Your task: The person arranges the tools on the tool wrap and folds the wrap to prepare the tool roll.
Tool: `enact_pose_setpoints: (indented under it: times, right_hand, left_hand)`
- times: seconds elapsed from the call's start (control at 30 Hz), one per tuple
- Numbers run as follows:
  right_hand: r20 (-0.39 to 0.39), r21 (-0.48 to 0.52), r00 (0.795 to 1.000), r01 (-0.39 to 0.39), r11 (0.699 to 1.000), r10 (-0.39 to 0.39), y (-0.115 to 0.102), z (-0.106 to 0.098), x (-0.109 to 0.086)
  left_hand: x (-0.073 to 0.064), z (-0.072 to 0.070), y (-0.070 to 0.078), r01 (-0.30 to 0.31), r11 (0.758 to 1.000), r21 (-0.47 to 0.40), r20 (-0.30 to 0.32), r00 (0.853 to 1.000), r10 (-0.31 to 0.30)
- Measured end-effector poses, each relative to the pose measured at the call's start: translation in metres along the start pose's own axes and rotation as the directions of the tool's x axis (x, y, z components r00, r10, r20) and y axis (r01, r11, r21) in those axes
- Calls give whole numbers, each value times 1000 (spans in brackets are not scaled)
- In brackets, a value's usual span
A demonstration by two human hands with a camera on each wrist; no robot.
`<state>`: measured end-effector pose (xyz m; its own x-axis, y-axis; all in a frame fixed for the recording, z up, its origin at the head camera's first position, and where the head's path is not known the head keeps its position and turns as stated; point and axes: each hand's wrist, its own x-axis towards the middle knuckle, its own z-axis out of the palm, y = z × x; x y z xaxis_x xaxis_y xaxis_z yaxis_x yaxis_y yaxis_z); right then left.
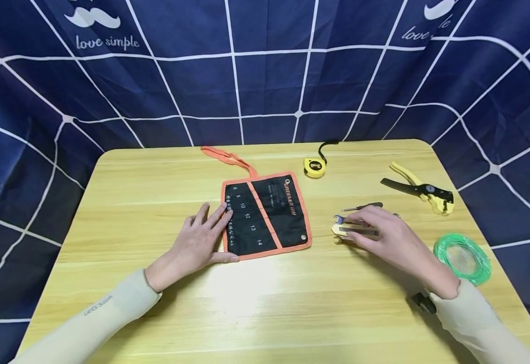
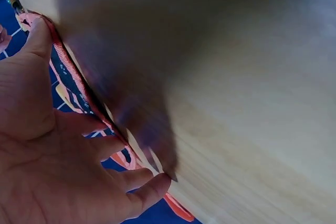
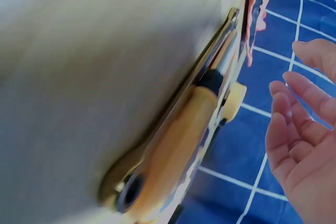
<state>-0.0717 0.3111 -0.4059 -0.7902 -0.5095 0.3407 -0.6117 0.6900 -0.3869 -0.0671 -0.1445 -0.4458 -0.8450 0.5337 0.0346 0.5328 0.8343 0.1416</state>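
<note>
My left hand (image 1: pixel 196 242) lies with spread fingers along the left edge of a black tool pouch (image 1: pixel 287 212) with orange trim and printed size numbers. In the left wrist view, its thumb and fingertips touch the pouch border (image 2: pixel 73 69). Over a small group of tools hovers my right hand (image 1: pixel 389 237), fingers loosely bent. Beneath it lie a yellow-handled tool (image 3: pixel 178 145), a combination wrench (image 3: pixel 128 195) and another wrench with a bluish open end (image 1: pixel 339 219), all partly hidden in the head view. The right wrist view shows its fingers apart from the tools, holding nothing.
A dark screwdriver (image 1: pixel 374 205) lies just beyond the right hand. Farther back sits a yellow tape measure (image 1: pixel 314 167) with a black strap. Yellow-and-black wire strippers (image 1: pixel 421 189) and a green wire coil (image 1: pixel 483 263) lie at the right. Dark blue cloth surrounds the table (image 1: pixel 133 192).
</note>
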Motion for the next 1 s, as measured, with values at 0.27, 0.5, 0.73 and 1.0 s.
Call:
enact_pose_setpoints:
  times: [0.27, 0.5, 0.73, 1.0]
  right_hand:
    - [9, -16, 996, -89, 996, 89, 13, -5, -19]
    - [26, -40, 991, -128, 991, 129, 26, -12, -35]
    - [42, -76, 991, -128, 989, 131, 38, -17, -42]
    - [50, -101, 992, -109, 989, 114, 48, -17, -46]
  left_hand:
    - [-3, -7, -9, 14, 997, -71, 110, 994, -7]
    - [-2, -12, -12, 12, 994, -105, 143, 990, 3]
    - [-3, -8, -11, 1, 998, -65, 109, 994, 6]
    - [-5, -6, -9, 9, 998, -57, 95, 995, -3]
